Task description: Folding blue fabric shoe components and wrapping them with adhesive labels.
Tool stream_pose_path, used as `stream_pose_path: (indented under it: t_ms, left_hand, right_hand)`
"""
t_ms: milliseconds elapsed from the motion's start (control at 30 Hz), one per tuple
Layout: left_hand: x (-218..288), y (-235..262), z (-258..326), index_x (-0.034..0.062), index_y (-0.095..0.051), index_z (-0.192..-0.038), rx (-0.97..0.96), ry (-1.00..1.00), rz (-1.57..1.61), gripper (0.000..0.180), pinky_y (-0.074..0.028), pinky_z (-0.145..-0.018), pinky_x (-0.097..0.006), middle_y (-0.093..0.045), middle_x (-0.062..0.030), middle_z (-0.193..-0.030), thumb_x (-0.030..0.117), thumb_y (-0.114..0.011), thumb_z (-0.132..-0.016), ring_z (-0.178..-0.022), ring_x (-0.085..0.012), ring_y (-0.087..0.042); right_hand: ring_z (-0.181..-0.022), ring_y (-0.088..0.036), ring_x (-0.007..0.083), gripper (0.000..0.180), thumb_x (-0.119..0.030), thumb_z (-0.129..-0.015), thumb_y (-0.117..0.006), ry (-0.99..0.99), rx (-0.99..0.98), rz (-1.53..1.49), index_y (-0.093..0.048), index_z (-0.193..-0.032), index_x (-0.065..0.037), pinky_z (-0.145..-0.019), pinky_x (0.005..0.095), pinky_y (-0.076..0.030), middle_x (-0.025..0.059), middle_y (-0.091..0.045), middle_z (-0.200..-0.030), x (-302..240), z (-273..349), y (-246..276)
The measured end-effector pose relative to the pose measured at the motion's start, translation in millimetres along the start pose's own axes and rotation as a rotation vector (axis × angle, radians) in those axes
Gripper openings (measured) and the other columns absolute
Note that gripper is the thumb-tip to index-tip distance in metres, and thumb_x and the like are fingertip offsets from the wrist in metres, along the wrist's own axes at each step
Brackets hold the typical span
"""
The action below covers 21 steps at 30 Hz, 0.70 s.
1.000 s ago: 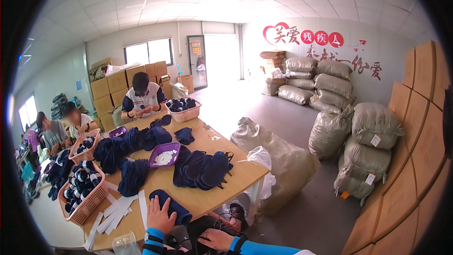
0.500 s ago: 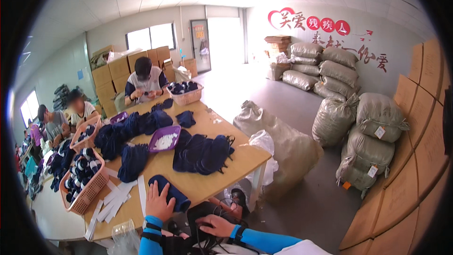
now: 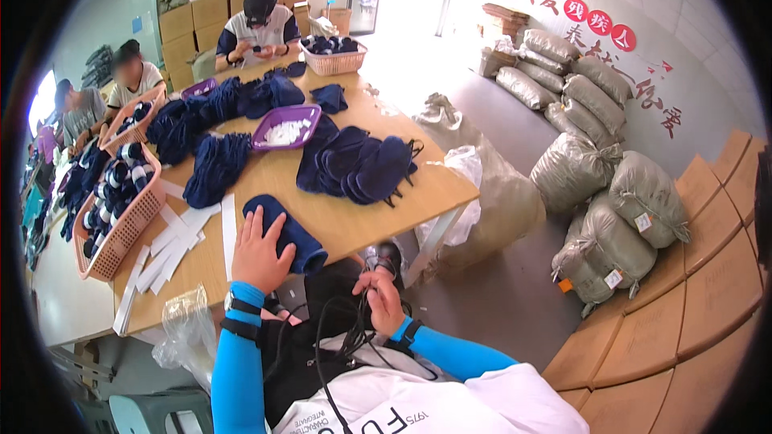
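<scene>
My left hand [image 3: 261, 251] lies with fingers spread on the near end of a folded navy cloth piece [image 3: 302, 243] at the table's front edge. Over my lap, my right hand [image 3: 381, 302] has its fingers curled around thin black cables [image 3: 354, 336]. Beyond the left hand are a fanned stack of navy cloth pieces with thin straps [image 3: 363, 162], a bunched navy pile [image 3: 217, 167] and a purple tray [image 3: 309, 137] holding small white pieces. White paper strips [image 3: 167, 251] spread over the table left of that hand.
Pink baskets [image 3: 138, 215] with navy-and-white rolls line the table's left side. Co-workers sit at the far side, one in a black cap [image 3: 261, 6]. A big woven sack [image 3: 507, 193] leans by the table's right edge. Stuffed sacks [image 3: 615, 237] and cartons [image 3: 691, 325] stand to the right.
The view has tilted down, showing more of my lap. My right hand has lifted and its fingers have curled around the cables. My left hand stays on the navy cloth.
</scene>
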<state>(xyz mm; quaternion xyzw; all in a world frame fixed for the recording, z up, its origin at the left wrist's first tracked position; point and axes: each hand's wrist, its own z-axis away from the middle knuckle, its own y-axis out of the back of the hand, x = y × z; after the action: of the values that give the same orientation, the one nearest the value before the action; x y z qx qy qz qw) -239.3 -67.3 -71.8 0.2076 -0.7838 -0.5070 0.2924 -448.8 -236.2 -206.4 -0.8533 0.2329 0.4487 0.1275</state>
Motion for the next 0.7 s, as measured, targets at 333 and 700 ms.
stream_pose_path:
  t_ms: [333,700]
  left_hand:
    - [-7,-5,-4,0.0194,-0.057,-0.15,0.046,-0.024,0.025,0.061,-0.029,-0.125,-0.049,-0.038,-0.0232,-0.164,0.041,-0.065,-0.093,-0.151,-0.0442,-0.034]
    - [-6,-8,0,0.0199,-0.057,-0.149,0.052,-0.022,0.016,0.061,-0.027,-0.126,-0.048,-0.039,-0.021,-0.164,0.041,-0.066,-0.093,-0.151,-0.0429,-0.035]
  right_hand:
    - [-0.079,-0.063,0.0228,0.021,-0.016,-0.108,-0.048,0.078,0.047,0.302,-0.059,-0.114,0.0,-0.083,0.0366,-0.049,0.0101,-0.067,-0.086,-12,-8,3]
    - [-0.07,-0.055,0.0105,0.026,-0.023,-0.11,-0.05,-0.461,0.403,-0.172,-0.067,-0.105,-0.003,-0.065,0.0253,-0.044,0.0035,-0.064,-0.08,49,25,27]
